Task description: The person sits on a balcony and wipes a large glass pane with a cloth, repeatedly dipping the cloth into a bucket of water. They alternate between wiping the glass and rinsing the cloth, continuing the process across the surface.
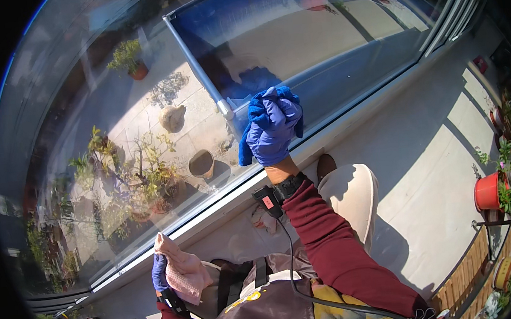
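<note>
My right hand (272, 138), in a thin blue-violet disposable glove, grips a bunched blue cloth (245, 150) against a large glass pane (343, 74). A loose fold of the cloth hangs at the left of the wrist. At the lower left, my left hand (159, 272) wears a similar glove and holds a crumpled pink cloth (186, 275) near the white bottom frame (215, 214) of the glass, with most of its fingers hidden. A dark reflection of the hand with the cloth shows in the pane.
A pale metal bar (196, 65) slants across the glass view. Seen through or reflected in the pane are potted plants (126, 57), an empty pot (201, 163) and a gourd-like object (172, 118). On the right stand a red flowerpot (487, 193) and a slatted wooden seat (464, 269).
</note>
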A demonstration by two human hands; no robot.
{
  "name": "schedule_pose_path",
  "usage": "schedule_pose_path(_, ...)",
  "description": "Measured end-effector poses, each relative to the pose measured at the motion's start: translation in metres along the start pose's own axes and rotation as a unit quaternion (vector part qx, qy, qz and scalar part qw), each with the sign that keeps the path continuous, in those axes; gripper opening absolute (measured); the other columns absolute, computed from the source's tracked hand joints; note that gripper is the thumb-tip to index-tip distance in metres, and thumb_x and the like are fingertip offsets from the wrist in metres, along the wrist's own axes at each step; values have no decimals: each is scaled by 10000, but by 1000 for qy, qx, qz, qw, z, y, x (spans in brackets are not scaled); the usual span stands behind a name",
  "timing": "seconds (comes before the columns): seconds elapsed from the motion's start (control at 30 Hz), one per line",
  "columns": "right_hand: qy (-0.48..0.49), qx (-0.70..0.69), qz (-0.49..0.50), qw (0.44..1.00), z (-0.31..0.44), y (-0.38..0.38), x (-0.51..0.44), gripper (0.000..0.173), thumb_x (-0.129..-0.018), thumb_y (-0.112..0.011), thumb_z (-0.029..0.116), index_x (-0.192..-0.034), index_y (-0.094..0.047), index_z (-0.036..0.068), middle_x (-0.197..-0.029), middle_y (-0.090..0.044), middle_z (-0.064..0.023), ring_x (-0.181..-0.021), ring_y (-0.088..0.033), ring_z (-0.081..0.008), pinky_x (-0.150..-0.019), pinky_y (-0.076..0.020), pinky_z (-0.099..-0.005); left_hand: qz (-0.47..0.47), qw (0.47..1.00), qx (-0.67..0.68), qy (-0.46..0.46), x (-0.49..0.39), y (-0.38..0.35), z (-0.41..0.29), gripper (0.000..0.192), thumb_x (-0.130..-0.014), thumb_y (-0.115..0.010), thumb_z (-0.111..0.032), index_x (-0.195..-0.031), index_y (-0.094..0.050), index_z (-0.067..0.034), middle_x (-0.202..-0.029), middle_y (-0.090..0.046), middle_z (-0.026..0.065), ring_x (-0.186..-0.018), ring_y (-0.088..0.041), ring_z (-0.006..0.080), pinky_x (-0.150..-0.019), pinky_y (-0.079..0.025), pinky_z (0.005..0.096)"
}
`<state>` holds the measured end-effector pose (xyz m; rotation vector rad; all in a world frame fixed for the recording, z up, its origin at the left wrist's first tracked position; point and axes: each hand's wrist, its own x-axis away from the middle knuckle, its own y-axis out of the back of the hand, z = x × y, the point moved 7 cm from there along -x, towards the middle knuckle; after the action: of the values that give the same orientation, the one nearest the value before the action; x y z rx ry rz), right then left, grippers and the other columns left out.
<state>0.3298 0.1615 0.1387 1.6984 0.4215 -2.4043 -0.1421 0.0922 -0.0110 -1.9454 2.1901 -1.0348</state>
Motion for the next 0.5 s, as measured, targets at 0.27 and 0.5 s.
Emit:
schedule_pose_path(0.27,-402,162,-140,890,-164,47,50,281,-1030,-459,248,-1191,-579,51,-1166,-569,-155,-1046,-599,-281,-896,-496,-387,-46,998,-45,3,-16,24,3,455,-965,-579,-327,-1339,-508,-76,-1197,-617,75,-1077,-583,235,-978,-446,365)
schedule_pose_path(0.5,-258,94,-31,961,38,-2,43,354,-980,-536,99,-1318,-462,27,-1281,-478,-213,-1200,-456,-374,-1016,-383,-478,-15,999,-34,-23,-7,21,0,431,-970,-583,-322,-1309,-530,-60,-1184,-620,79,-1056,-584,216,-961,-452,365)
